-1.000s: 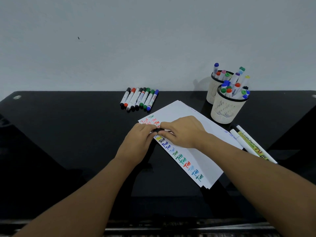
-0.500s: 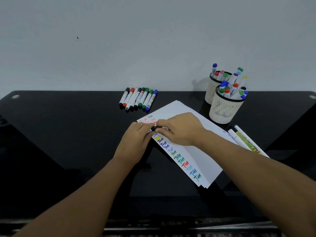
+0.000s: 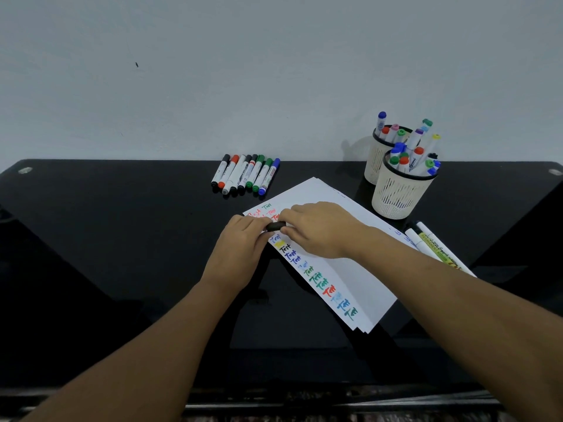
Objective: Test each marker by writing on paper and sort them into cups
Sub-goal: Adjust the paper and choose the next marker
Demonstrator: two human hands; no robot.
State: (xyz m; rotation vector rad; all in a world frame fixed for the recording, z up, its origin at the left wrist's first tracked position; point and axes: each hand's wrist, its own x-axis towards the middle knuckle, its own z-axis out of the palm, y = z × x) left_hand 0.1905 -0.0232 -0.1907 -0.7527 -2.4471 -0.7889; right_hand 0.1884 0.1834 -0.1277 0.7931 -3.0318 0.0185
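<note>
Head view: nearest the viewer, two forearms are seen reaching in from the bottom corners and meeting over the near-left edge of a stack of white paper (image 3: 350, 269) on the black desk (image 3: 122, 239). A dark marker (image 3: 275, 226) is held between the two hands, its long axis lying roughly 9 to 3 o'clock. Its left end is gripped by the curled fingers of the left hand (image 3: 240, 248), its right end by the right hand (image 3: 320, 229); only a short dark section is left showing between them. Whether the cap is being pulled off or pressed on cannot be told. The marker lies at about 2 o'clock from the left hand and 9 o'clock from the right, both equally near.

Along the paper's left edge, a column of coloured "Test" marks is seen. Loose pens (image 3: 432, 245) lie at 3 o'clock from the paper. Farther off, at 1 o'clock, two cream mesh cups (image 3: 396, 196) are filled with markers; at 11 o'clock, a row of whiteboard markers (image 3: 245, 175) lies untested, so the task is judged partly done.
</note>
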